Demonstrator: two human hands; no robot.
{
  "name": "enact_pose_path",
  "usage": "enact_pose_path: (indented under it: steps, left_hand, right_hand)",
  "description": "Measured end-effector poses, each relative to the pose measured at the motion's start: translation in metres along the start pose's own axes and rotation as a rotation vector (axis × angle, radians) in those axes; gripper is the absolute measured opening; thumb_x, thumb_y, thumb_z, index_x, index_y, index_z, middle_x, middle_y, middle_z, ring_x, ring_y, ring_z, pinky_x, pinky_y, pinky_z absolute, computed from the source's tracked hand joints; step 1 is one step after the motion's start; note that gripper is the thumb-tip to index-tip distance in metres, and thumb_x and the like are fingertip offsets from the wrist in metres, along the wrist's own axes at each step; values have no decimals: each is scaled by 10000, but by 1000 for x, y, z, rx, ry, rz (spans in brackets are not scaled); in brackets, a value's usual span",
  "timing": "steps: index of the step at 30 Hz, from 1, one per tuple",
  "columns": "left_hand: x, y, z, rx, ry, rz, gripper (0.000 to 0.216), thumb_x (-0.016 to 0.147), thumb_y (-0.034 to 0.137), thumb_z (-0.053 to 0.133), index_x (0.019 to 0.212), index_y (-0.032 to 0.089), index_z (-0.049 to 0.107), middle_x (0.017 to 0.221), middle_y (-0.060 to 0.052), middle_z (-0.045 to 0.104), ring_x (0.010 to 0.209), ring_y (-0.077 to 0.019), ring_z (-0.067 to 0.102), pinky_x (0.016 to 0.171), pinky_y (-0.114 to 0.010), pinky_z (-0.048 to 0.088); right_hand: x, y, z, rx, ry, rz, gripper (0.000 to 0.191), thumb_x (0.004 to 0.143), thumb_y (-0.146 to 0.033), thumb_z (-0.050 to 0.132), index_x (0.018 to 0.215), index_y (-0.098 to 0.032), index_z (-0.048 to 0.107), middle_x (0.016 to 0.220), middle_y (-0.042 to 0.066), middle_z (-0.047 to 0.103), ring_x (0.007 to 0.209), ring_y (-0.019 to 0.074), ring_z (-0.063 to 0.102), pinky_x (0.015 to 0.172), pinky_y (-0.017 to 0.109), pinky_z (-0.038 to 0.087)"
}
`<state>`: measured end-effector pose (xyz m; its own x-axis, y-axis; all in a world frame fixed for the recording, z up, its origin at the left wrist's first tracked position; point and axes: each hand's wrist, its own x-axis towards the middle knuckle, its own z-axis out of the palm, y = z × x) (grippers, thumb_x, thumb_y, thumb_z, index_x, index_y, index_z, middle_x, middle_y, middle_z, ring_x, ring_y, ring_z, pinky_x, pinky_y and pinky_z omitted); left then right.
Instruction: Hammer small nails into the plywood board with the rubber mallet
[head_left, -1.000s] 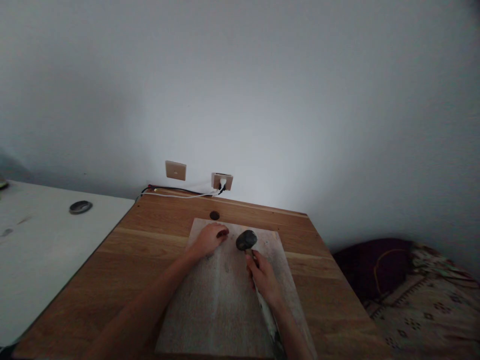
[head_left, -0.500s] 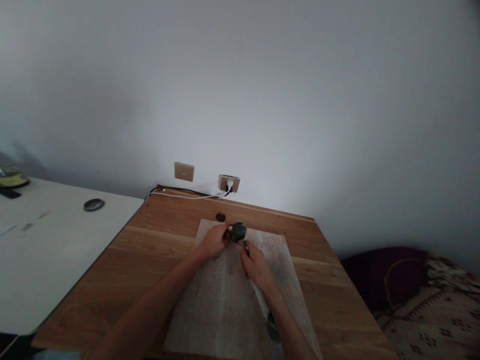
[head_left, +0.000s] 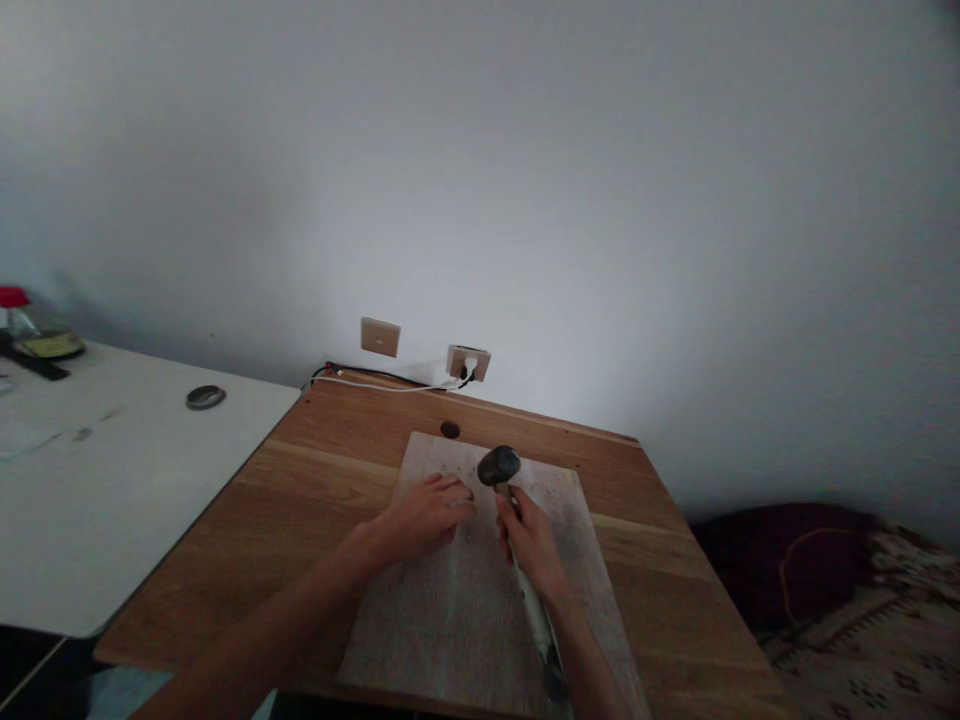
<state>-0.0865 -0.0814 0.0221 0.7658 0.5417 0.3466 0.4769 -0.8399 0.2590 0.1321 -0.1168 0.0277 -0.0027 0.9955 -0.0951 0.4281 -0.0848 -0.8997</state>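
Your right hand point(head_left: 531, 540) grips the mallet point(head_left: 499, 466) high on its handle, close under the dark head; the handle slants back toward you along your forearm. The head is over the far part of the board point(head_left: 442, 630); whether it touches, you cannot tell from this view. Your left hand point(head_left: 431, 515) is over the board just left of the head, fingers bent; whether they pinch anything cannot be told. That hand is the nearest thing to the head and hides the patch beneath it.

The board lies on the wooden table point(head_left: 652, 570). Just past its far edge is a dark round spot point(head_left: 450, 429), and behind that a white cable point(head_left: 390, 387) runs along the wall side to the socket point(head_left: 469, 363). Well to your left, a white table point(head_left: 112, 500) bears a dark ring point(head_left: 205, 397) and a red-capped bottle point(head_left: 49, 344). Patterned cloth point(head_left: 885, 650) lies off to the right.
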Motion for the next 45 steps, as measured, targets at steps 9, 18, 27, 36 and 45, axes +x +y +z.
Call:
enact_pose_path:
  steps: [9, 18, 27, 36, 45]
  left_hand:
    - [13, 17, 16, 188, -24, 348, 168, 933, 115, 626, 801, 218, 643, 868, -44, 700, 853, -185, 610, 792, -321, 434]
    - [32, -44, 10, -241, 177, -376, 157, 902, 155, 582, 968, 199, 717, 1007, -55, 750, 972, -219, 666, 907, -326, 489]
    - [35, -56, 28, -261, 152, -521, 162, 895, 234, 592, 955, 194, 737, 955, -73, 748, 907, -229, 672, 861, -322, 504]
    - [37, -55, 27, -237, 121, -519, 137, 897, 234, 606, 945, 201, 730, 944, -62, 737, 924, -233, 668, 879, -330, 497]
    - [39, -55, 28, -285, 137, -561, 113, 862, 207, 634, 937, 181, 714, 954, -73, 728, 875, -219, 678, 849, -322, 515]
  right_hand:
    - [-32, 25, 1, -42, -45, 112, 537, 890, -736, 438, 937, -214, 552, 540, -55, 497, 367, 128, 478, 349, 236, 357]
    - [-38, 35, 12, 44, 16, 103, 480, 930, -667, 456, 1002, -206, 564, 525, -62, 482, 377, 138, 468, 365, 240, 340]
    - [-38, 38, 13, 81, 16, 77, 450, 957, -626, 438, 999, -196, 566, 529, -65, 471, 371, 129, 459, 363, 237, 342]
    - [-39, 38, 14, 114, 16, 73, 468, 953, -624, 447, 1005, -175, 568, 507, -68, 473, 360, 130, 451, 359, 232, 328]
    - [-26, 24, 11, 64, -32, 41, 445, 939, -613, 476, 957, -181, 581, 510, -66, 493, 358, 124, 461, 372, 235, 342]
